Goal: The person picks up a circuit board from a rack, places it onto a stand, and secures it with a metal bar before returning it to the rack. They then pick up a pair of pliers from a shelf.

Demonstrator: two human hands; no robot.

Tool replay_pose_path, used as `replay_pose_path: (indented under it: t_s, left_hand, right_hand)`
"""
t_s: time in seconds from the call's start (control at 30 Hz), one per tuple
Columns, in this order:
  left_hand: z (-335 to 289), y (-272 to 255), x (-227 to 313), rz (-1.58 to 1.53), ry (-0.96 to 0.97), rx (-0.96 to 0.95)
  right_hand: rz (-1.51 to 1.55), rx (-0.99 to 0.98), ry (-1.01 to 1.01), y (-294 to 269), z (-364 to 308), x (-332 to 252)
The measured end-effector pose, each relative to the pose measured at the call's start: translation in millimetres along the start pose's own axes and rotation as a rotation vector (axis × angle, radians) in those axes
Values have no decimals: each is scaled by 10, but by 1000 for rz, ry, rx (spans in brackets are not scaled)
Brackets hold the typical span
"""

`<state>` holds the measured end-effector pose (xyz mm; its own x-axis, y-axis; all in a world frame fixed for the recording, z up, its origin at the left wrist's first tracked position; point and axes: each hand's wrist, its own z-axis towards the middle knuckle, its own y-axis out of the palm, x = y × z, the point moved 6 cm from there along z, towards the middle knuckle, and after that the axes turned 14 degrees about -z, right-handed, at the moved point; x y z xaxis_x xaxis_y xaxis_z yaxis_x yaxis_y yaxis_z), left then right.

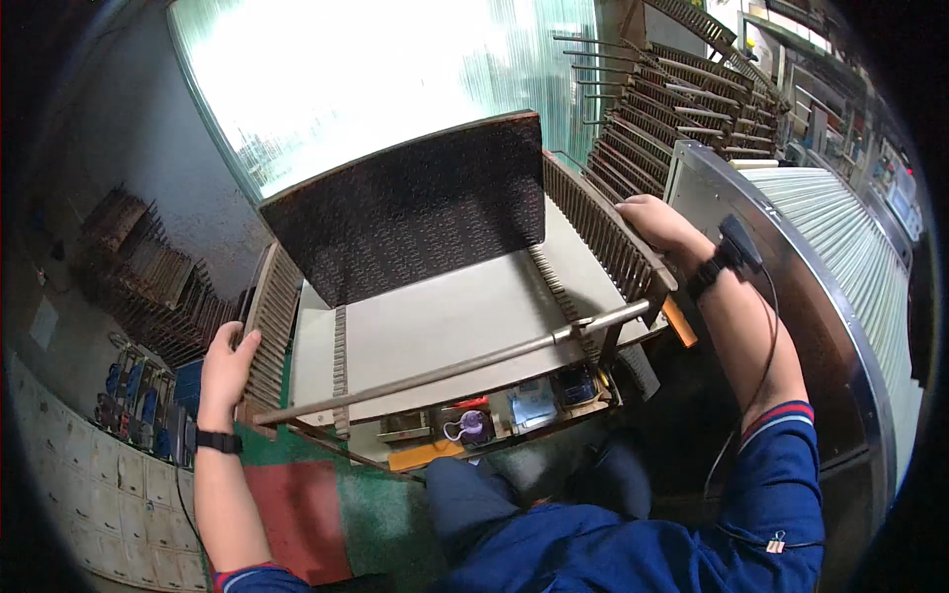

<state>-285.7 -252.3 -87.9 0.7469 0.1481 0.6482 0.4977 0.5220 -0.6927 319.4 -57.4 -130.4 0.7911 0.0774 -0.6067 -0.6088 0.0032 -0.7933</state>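
Note:
A slotted metal rack (599,219) with a comb-like wall at each side stands before me on a white surface (435,321). One large dark board (425,203) is upright across it, toward the back. Along the near side runs a round metal bar (445,380). My left hand (226,368) is closed round the rack's left side, thumb on top. My right hand (654,221) grips the top rail of its right side. Some fingers of both hands are hidden behind the rails.
A shelf below holds a purple container (472,426) and other small items. Ribbed metal equipment (848,237) stands close on my right. More slotted racks (682,94) are stacked behind it, and others (148,262) at the left. Lockers (99,474) line the lower left.

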Motion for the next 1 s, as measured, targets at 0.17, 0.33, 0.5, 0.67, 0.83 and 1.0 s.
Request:
replay_pose_path:
  t_s: [0.17,0.33,0.5,0.67,0.83,1.0]
  left_hand:
    - [1,142,447,351,-30,-151]
    - [154,195,1056,405,633,-71]
    - [482,764,1893,357,949,-62]
    - [936,1611,2235,364,1077,-43]
    - [1505,2176,2276,350,852,-53]
    - [1690,2161,2414,295,682,-142]
  right_hand:
    - [-132,33,-29,-3,103,49]
    - [-379,220,-208,-572,90,-32]
    - [-926,474,-293,-1682,-374,127]
    - [-937,79,-12,-1791,-916,933]
    - [-710,147,48,-1771,-960,1016]
    - [-685,135,13,-1788,-960,1059]
